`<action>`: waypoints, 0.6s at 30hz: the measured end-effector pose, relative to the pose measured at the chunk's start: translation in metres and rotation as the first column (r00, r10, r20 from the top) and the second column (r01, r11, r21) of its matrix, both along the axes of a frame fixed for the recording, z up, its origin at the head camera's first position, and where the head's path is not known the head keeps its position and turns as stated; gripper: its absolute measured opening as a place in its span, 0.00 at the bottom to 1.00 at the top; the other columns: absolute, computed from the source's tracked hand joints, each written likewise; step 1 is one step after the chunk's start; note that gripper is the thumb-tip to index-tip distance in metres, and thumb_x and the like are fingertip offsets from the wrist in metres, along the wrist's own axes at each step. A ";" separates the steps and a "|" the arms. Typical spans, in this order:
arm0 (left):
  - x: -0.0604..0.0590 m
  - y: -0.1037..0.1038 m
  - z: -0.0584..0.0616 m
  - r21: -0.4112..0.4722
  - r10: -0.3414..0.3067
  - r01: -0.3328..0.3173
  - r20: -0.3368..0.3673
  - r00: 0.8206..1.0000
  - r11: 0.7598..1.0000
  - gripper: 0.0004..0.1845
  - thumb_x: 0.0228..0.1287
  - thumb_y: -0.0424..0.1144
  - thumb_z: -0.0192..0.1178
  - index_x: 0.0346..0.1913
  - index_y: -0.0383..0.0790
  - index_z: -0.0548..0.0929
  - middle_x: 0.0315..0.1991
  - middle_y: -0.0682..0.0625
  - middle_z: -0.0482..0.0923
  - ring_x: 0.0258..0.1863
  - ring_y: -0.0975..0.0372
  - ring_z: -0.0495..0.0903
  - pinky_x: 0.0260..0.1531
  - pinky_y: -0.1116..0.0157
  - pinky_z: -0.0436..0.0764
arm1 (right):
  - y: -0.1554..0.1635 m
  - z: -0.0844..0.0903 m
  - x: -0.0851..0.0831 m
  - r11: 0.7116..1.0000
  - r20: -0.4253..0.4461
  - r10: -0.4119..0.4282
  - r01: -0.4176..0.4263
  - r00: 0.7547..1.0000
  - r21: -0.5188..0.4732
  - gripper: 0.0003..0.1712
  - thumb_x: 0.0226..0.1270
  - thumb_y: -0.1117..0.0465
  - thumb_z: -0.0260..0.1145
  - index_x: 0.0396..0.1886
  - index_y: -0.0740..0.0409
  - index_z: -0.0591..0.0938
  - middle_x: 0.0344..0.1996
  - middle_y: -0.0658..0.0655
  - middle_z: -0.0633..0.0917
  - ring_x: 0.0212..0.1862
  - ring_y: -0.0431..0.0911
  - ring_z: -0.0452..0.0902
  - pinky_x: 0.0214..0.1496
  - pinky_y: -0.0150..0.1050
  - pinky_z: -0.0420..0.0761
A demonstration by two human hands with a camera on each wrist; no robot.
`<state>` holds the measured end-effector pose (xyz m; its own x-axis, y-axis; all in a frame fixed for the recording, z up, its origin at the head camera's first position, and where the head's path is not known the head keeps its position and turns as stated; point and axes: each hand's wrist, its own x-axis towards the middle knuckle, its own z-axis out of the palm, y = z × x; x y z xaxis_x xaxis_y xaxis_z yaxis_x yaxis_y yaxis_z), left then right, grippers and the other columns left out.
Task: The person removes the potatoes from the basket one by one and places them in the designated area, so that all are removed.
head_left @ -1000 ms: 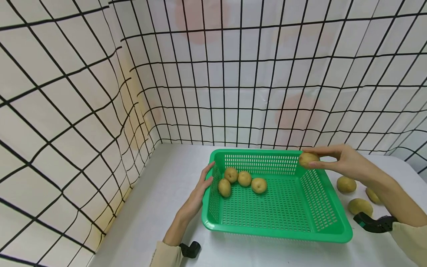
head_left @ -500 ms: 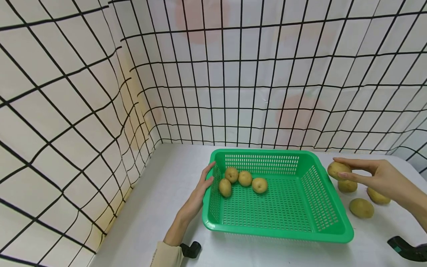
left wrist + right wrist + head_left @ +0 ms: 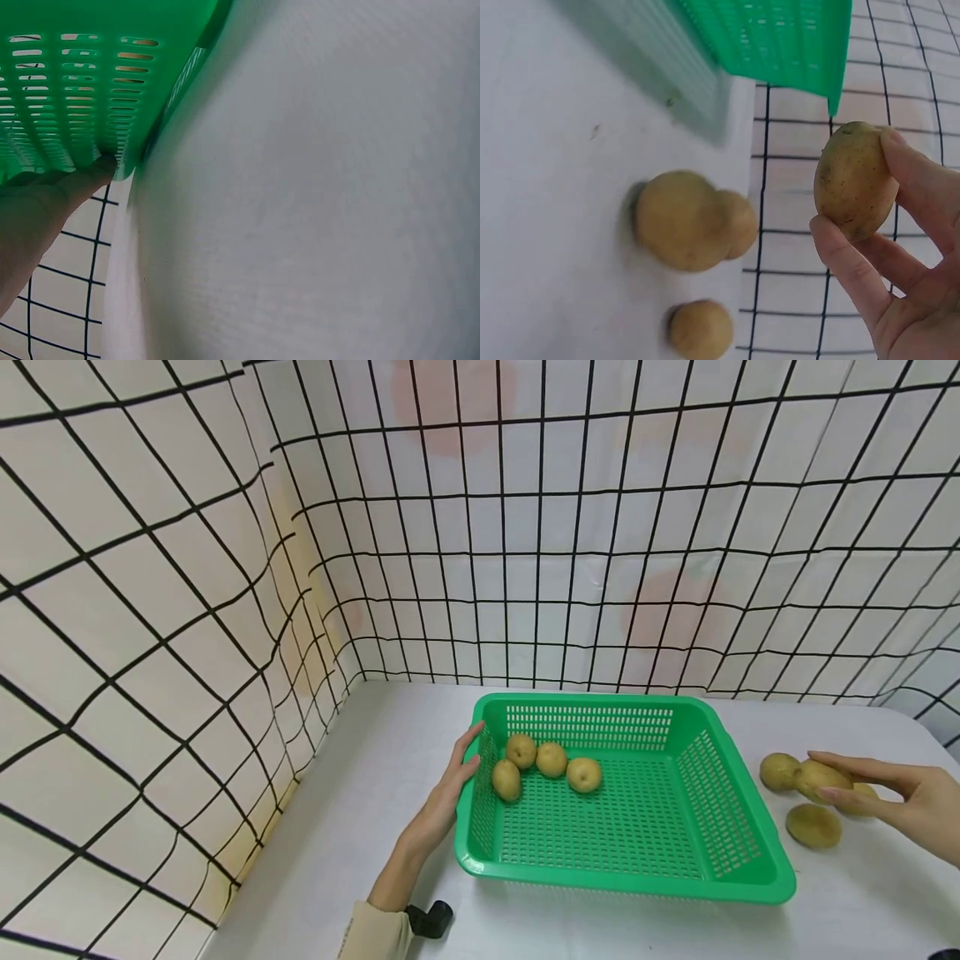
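A green plastic basket (image 3: 622,883) with slotted walls stands on the white table. My left hand (image 3: 442,797) holds its left side at the rim; in the left wrist view, fingers lie against the outer wall. Several potatoes, one of them a round potato (image 3: 583,775), sit in the basket's left part. My right hand (image 3: 911,797) pinches a potato (image 3: 856,181) between thumb and fingertips, to the right of the basket. Close around it on the table are three potatoes: one at the back (image 3: 778,772), one in front (image 3: 813,825) and one partly hidden potato (image 3: 858,799) behind the hand.
A black wire grid (image 3: 536,556) rises behind the table, with another grid panel (image 3: 161,643) along the left side. White sheeting hangs behind both. The white table (image 3: 360,777) extends left of the basket and in front of it.
My right hand has carried its potato from above the basket's back right corner rightward and down toward the potatoes on the table. The left hand and basket have stayed put.
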<state>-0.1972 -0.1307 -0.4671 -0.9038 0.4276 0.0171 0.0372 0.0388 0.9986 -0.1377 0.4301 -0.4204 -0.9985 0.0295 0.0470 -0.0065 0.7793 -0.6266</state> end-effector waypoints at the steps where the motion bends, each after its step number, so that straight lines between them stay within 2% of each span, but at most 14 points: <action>1: 0.000 0.000 0.000 0.000 -0.001 0.001 0.001 1.000 1.000 0.28 0.84 0.59 0.35 0.81 0.74 0.45 0.85 0.55 0.36 0.83 0.48 0.46 0.75 0.38 0.62 | 0.002 -0.003 0.003 1.000 -0.018 -0.007 0.007 1.000 0.006 0.38 0.73 0.47 0.69 0.77 0.52 0.70 0.44 0.03 0.59 0.85 0.53 0.43 0.68 0.83 0.46; 2: 0.000 0.000 0.000 -0.001 -0.001 0.001 0.000 1.000 1.000 0.28 0.84 0.59 0.35 0.81 0.75 0.46 0.85 0.55 0.37 0.83 0.48 0.46 0.75 0.37 0.61 | 0.006 -0.008 0.005 1.000 -0.047 -0.018 0.019 0.999 0.016 0.37 0.72 0.48 0.70 0.76 0.53 0.72 0.45 0.02 0.60 0.84 0.37 0.46 0.75 0.77 0.45; 3: -0.001 0.000 0.000 -0.003 0.000 0.000 -0.002 1.000 1.000 0.28 0.84 0.59 0.35 0.80 0.75 0.46 0.85 0.55 0.37 0.83 0.48 0.46 0.75 0.37 0.61 | 0.008 -0.011 0.007 0.999 -0.063 -0.024 0.026 0.998 0.024 0.38 0.72 0.48 0.70 0.76 0.55 0.72 0.44 0.03 0.59 0.83 0.37 0.50 0.75 0.77 0.45; 5: -0.001 0.000 -0.001 -0.005 0.000 0.000 -0.006 1.000 1.000 0.28 0.84 0.59 0.35 0.81 0.75 0.46 0.85 0.55 0.36 0.83 0.48 0.45 0.75 0.37 0.60 | 0.013 -0.017 0.011 0.999 -0.102 -0.035 0.039 0.994 0.038 0.36 0.70 0.50 0.73 0.74 0.54 0.75 0.45 0.03 0.61 0.68 0.14 0.59 0.76 0.76 0.46; 6: -0.001 0.000 -0.001 -0.005 0.001 -0.001 -0.007 1.000 1.000 0.28 0.84 0.59 0.35 0.81 0.75 0.46 0.85 0.55 0.36 0.84 0.49 0.45 0.75 0.37 0.60 | 0.017 -0.023 0.012 0.999 -0.125 -0.038 0.042 0.991 0.035 0.35 0.69 0.51 0.74 0.73 0.56 0.76 0.45 0.03 0.62 0.59 0.07 0.58 0.81 0.69 0.44; 7: -0.001 0.000 -0.001 -0.005 0.000 0.000 -0.008 1.000 1.000 0.28 0.84 0.59 0.35 0.81 0.75 0.45 0.85 0.55 0.36 0.84 0.48 0.45 0.75 0.37 0.59 | 0.022 -0.027 0.013 0.999 -0.141 -0.037 0.041 0.989 0.025 0.35 0.68 0.53 0.75 0.71 0.57 0.77 0.45 0.03 0.64 0.50 0.03 0.54 0.82 0.68 0.43; 9: -0.001 0.000 -0.001 -0.005 0.000 0.000 -0.008 1.000 1.000 0.28 0.84 0.59 0.35 0.81 0.74 0.45 0.85 0.55 0.36 0.84 0.48 0.44 0.75 0.37 0.59 | 0.031 -0.035 0.014 0.998 -0.143 -0.039 0.045 0.989 0.042 0.35 0.67 0.53 0.75 0.71 0.57 0.78 0.46 0.04 0.64 0.47 0.03 0.54 0.82 0.65 0.48; 10: 0.000 0.000 -0.001 -0.004 0.000 0.000 -0.007 1.000 1.000 0.28 0.84 0.59 0.35 0.81 0.74 0.45 0.85 0.55 0.36 0.84 0.48 0.45 0.75 0.37 0.60 | 0.037 -0.040 0.015 0.997 -0.145 -0.041 0.050 0.989 0.055 0.35 0.67 0.52 0.75 0.71 0.57 0.78 0.47 0.04 0.64 0.46 0.03 0.54 0.86 0.50 0.50; 11: 0.000 -0.001 -0.001 -0.004 0.000 0.000 -0.005 1.000 1.000 0.28 0.84 0.59 0.35 0.81 0.74 0.45 0.85 0.55 0.36 0.84 0.48 0.45 0.75 0.37 0.60 | 0.041 -0.044 0.015 0.997 -0.143 -0.040 0.049 0.989 0.059 0.35 0.67 0.52 0.75 0.71 0.58 0.77 0.47 0.04 0.62 0.46 0.02 0.54 0.85 0.49 0.51; 12: 0.000 -0.001 -0.001 -0.004 0.001 -0.001 -0.004 1.000 1.000 0.28 0.84 0.59 0.35 0.81 0.75 0.45 0.85 0.55 0.36 0.83 0.48 0.45 0.75 0.37 0.60 | 0.046 -0.048 0.016 0.996 -0.142 -0.040 0.050 0.989 0.073 0.36 0.67 0.52 0.75 0.71 0.59 0.77 0.47 0.04 0.61 0.46 0.02 0.54 0.83 0.33 0.51; 13: 0.000 -0.001 -0.001 -0.006 0.001 -0.001 -0.002 1.000 1.000 0.28 0.84 0.59 0.35 0.81 0.75 0.45 0.85 0.55 0.36 0.83 0.48 0.45 0.75 0.37 0.61 | 0.050 -0.051 0.017 0.995 -0.129 -0.045 0.056 0.991 0.085 0.37 0.67 0.50 0.75 0.72 0.58 0.76 0.47 0.04 0.60 0.46 0.02 0.53 0.81 0.27 0.52; 14: 0.000 -0.001 -0.001 -0.007 0.002 -0.002 -0.002 1.000 1.000 0.28 0.84 0.59 0.35 0.80 0.75 0.46 0.85 0.55 0.36 0.83 0.48 0.45 0.75 0.37 0.61 | 0.053 -0.054 0.018 0.993 -0.125 -0.050 0.063 0.991 0.099 0.37 0.67 0.49 0.75 0.73 0.54 0.76 0.47 0.04 0.59 0.46 0.02 0.53 0.72 0.15 0.52; 17: 0.000 -0.001 -0.001 -0.007 0.002 -0.002 0.000 1.000 1.000 0.28 0.84 0.59 0.35 0.80 0.76 0.46 0.85 0.55 0.37 0.83 0.49 0.46 0.75 0.37 0.61 | 0.060 -0.060 0.021 0.992 -0.119 -0.071 0.083 0.990 0.095 0.38 0.67 0.49 0.75 0.72 0.56 0.76 0.46 0.04 0.58 0.44 0.03 0.53 0.75 0.19 0.52; 18: -0.001 0.000 -0.002 -0.006 0.001 -0.001 0.001 1.000 1.000 0.28 0.84 0.59 0.35 0.80 0.76 0.46 0.85 0.55 0.37 0.83 0.48 0.46 0.75 0.37 0.61 | 0.062 -0.062 0.022 0.991 -0.130 -0.082 0.094 0.988 0.094 0.38 0.66 0.49 0.76 0.71 0.60 0.76 0.45 0.05 0.59 0.43 0.03 0.54 0.65 0.10 0.51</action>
<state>-0.1978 -0.1311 -0.4690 -0.9042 0.4270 0.0137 0.0363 0.0447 0.9983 -0.1157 0.4924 -0.4827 -0.9782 0.1059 0.1789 -0.0086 0.8390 -0.5441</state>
